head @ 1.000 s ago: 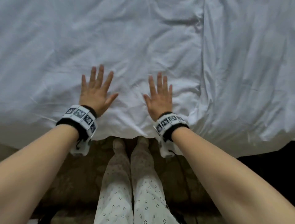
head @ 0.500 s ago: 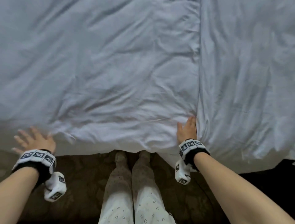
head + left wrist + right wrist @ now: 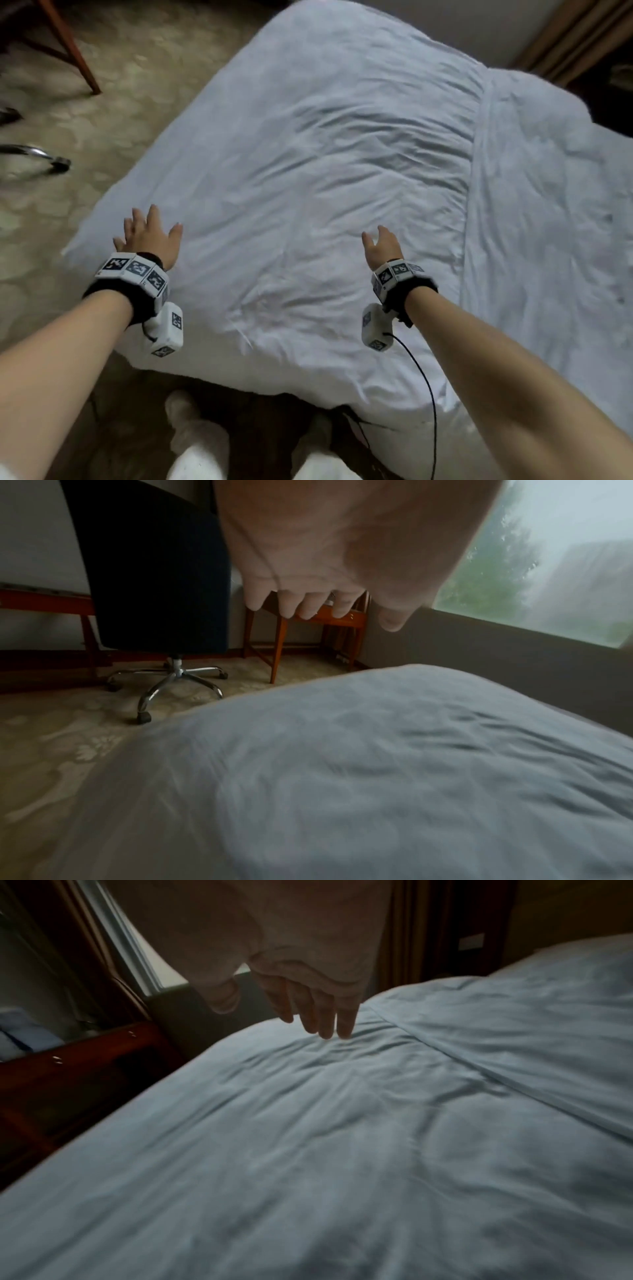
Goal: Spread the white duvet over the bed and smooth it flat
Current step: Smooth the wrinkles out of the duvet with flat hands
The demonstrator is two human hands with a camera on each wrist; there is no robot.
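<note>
Hovering my left hand (image 3: 148,236) and right hand (image 3: 381,247) over white duvet (image 3: 325,192) covering bed, fingers loose, grasping nothing. Best: lower flat palms, sweep outward across central creases, even pressure.

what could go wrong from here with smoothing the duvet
1. Both hands, the left hand and the right hand, hang open above the duvet, so its creased middle could stay wrinkled.
2. The black cable trailing from the right wrist could snag the near edge.
3. The raised fold line may stay as a ridge if only the near side gets pressed.
</note>
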